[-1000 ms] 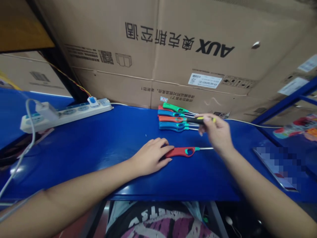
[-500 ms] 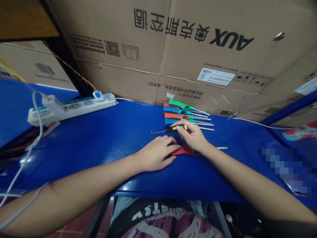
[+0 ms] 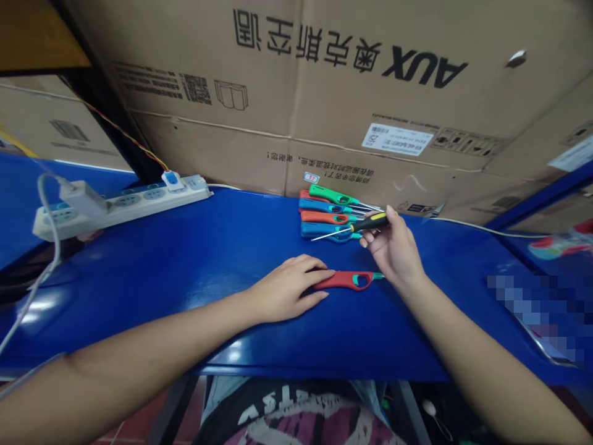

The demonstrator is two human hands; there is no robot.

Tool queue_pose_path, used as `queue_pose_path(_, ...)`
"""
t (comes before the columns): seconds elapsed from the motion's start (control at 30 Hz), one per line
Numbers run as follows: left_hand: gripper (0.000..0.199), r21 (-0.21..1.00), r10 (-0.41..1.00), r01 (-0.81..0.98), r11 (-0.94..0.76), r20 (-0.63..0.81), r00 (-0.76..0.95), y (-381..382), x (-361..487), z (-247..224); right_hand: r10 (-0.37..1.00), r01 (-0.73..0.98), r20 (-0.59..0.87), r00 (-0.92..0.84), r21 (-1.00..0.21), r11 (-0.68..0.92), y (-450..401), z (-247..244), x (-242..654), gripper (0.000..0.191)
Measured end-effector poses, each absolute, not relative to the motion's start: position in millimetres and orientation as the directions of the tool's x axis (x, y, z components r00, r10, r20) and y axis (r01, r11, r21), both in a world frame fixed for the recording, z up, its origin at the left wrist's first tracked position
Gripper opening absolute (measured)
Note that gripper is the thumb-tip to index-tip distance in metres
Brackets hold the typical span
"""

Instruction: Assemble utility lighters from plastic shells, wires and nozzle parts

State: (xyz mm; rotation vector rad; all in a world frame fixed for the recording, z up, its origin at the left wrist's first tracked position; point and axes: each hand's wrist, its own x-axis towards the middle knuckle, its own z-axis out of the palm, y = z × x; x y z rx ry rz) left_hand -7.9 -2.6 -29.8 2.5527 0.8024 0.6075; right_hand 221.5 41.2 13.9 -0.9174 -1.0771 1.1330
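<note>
A red utility lighter (image 3: 340,280) lies flat on the blue table (image 3: 241,247), and my left hand (image 3: 290,290) grips its butt end between thumb and fingers. My right hand (image 3: 401,247) is closed around the black and yellow handle of a screwdriver (image 3: 369,222), whose thin shaft points left above the table. Part of the red lighter's metal tube is hidden behind my right wrist. Just behind the screwdriver, several more lighters lie side by side, among them a green lighter (image 3: 330,193), an orange lighter (image 3: 319,217) and a blue lighter (image 3: 317,230).
A big cardboard box (image 3: 222,142) stands along the back edge. At the left lies a white power strip (image 3: 123,207) with plugs and a white cable (image 3: 56,238). A blurred-out flat object (image 3: 537,318) rests at the right, below a red and green item (image 3: 556,246).
My right hand has moved right and slightly up with the screwdriver, uncovering the red lighter's trigger. My left hand stays at the lighter's end. The view has shifted slightly.
</note>
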Motion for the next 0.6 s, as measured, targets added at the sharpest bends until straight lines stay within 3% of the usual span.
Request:
queue_pose_path(0.27, 0.049, 0.655, 0.776, 0.434, -0.618, 0.42, 0.471, 7.5, -15.5, -20.0, 0.999, -0.383, 0.007, 0.049, -0.923, 0.026, 39.3, 11.8, 228.6, 0.033)
queue_pose_path(0.47, 0.02, 0.663, 0.731, 0.323, -0.675, 0.542, 0.415, 1.2, -13.9, -8.1, 0.997, -0.445, -0.073, -0.02, -0.893, -0.074, 32.9, 14.0, 225.6, 0.032)
queue_pose_path(0.6, 0.016, 0.644, 0.675, 0.236, -0.728, 0.611, 0.413, -1.7, -10.5, -9.8, 0.996, -0.473, -0.089, -0.025, -0.877, -0.091, 28.2, 18.2, 222.6, 0.035)
